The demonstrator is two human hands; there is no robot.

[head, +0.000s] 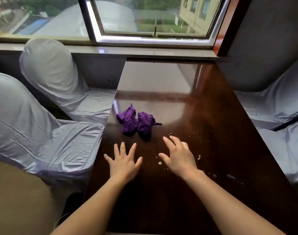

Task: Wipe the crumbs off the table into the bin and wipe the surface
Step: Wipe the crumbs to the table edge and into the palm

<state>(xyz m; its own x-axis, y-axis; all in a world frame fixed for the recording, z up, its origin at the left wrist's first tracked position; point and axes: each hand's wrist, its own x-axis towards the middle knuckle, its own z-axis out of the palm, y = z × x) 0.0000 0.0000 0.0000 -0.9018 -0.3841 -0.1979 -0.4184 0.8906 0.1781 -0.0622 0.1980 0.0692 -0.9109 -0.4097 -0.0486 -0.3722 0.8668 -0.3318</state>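
Note:
A crumpled purple cloth (137, 122) lies on the dark glossy wooden table (212, 116), just beyond both hands. My left hand (124, 161) is spread with straight fingers over the table, below the cloth. My right hand (178, 154) reaches forward with relaxed, slightly bent fingers, its fingertips a little short of the cloth. Neither hand holds anything. Pale crumbs (160, 163) are scattered around and to the right of my right hand, with a bigger piece (199, 157) by its right side. No bin is in view.
Two chairs in grey-white covers (48, 102) stand along the table's left edge, and two more covered chairs (284, 106) on the right. A window sill (145, 52) and window run behind the table's far end.

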